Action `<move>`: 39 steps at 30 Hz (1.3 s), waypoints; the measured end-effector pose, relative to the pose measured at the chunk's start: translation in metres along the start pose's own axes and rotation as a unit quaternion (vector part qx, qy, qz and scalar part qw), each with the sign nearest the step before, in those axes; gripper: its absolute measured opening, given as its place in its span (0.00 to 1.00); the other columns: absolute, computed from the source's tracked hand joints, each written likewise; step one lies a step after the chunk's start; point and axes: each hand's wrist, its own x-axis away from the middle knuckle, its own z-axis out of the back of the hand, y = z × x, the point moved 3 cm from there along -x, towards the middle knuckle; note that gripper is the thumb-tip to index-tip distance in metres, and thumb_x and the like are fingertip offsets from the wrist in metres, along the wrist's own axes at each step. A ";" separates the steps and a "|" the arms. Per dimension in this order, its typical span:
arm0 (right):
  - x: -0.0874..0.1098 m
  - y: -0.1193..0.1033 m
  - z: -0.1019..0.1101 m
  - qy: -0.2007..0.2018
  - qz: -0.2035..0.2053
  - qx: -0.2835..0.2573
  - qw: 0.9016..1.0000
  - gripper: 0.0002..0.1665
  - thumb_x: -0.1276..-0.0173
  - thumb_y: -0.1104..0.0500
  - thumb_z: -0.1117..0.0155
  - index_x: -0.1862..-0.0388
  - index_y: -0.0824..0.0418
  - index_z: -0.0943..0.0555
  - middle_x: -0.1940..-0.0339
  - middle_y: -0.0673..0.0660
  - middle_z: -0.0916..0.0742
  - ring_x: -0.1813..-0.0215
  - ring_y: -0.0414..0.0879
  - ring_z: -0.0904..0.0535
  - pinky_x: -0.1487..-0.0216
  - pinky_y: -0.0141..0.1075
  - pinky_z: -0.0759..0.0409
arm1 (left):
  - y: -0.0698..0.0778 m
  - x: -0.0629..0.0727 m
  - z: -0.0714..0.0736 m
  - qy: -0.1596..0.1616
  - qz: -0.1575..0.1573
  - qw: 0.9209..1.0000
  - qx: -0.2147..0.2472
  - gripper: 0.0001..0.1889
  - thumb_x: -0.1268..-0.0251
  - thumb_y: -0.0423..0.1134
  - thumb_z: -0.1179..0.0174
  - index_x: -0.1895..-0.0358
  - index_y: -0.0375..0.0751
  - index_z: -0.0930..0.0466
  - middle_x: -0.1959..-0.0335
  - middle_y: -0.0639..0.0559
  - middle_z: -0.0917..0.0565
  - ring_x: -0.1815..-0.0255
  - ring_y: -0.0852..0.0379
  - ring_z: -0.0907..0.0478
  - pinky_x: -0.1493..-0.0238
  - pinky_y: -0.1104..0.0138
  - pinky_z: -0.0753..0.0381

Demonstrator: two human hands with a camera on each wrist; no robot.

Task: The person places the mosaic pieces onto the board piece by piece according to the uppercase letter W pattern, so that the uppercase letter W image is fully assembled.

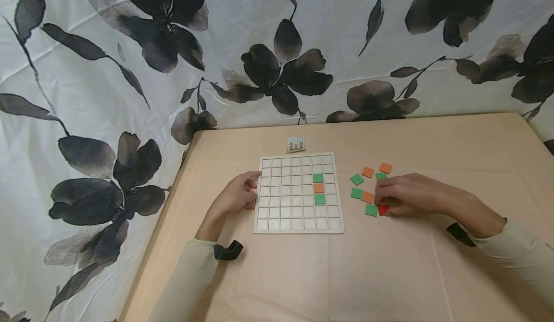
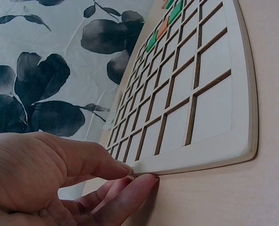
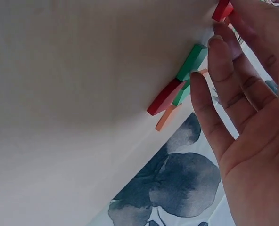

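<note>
A white grid board [image 1: 298,229] lies on the table, holding two green tiles and an orange tile [image 1: 318,188] in one column. My left hand [image 1: 235,192] is at its left edge; in the left wrist view the thumb [image 2: 99,160] and a bent fingertip pinch the rim. Right of the board, my right hand [image 1: 409,194] reaches down over loose tiles. Its thumb and forefinger grip a red tile [image 1: 383,210], which shows at the top of the right wrist view, while the other fingers [image 3: 208,110] stay apart. Beneath the palm lie another red tile [image 3: 165,97] and a green tile [image 3: 192,62].
Loose green tiles [image 1: 357,179] and orange tiles [image 1: 368,172] are scattered between the board and my right hand. A small patterned card [image 1: 296,144] sits just behind the board. A floral curtain [image 1: 259,33] hangs behind and left of the wooden table [image 1: 346,278].
</note>
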 end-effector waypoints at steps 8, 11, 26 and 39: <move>-0.002 0.001 -0.005 0.029 0.029 0.008 0.999 0.13 0.44 0.57 0.22 0.65 0.44 0.18 0.65 0.38 0.23 0.65 0.31 0.29 0.66 0.28 0.25 | -0.001 0.000 0.000 -0.002 0.002 1.000 0.001 0.38 0.39 0.19 0.44 0.24 0.44 0.35 0.54 0.42 0.29 0.69 0.55 0.27 0.72 0.63 0.16; -0.002 -0.001 -0.005 0.046 0.043 0.018 0.998 0.15 0.45 0.58 0.22 0.64 0.45 0.20 0.67 0.37 0.24 0.67 0.30 0.31 0.68 0.27 0.26 | 0.000 0.001 0.000 -0.001 0.004 1.000 -0.001 0.38 0.39 0.19 0.44 0.24 0.45 0.34 0.54 0.42 0.29 0.69 0.55 0.27 0.72 0.63 0.16; 0.000 -0.002 -0.006 0.079 0.084 0.038 0.993 0.17 0.46 0.62 0.21 0.58 0.49 0.14 0.62 0.41 0.19 0.64 0.35 0.24 0.65 0.30 0.19 | 0.002 0.002 0.000 -0.001 0.005 1.000 0.004 0.38 0.40 0.18 0.45 0.24 0.44 0.35 0.54 0.42 0.29 0.70 0.55 0.27 0.72 0.63 0.17; 0.003 0.003 -0.002 0.083 0.064 0.002 0.994 0.18 0.43 0.62 0.21 0.63 0.42 0.18 0.63 0.33 0.19 0.64 0.29 0.25 0.64 0.28 0.22 | 0.003 0.003 0.000 0.001 0.003 1.000 -0.002 0.38 0.40 0.19 0.45 0.24 0.44 0.35 0.55 0.42 0.29 0.70 0.55 0.28 0.72 0.64 0.18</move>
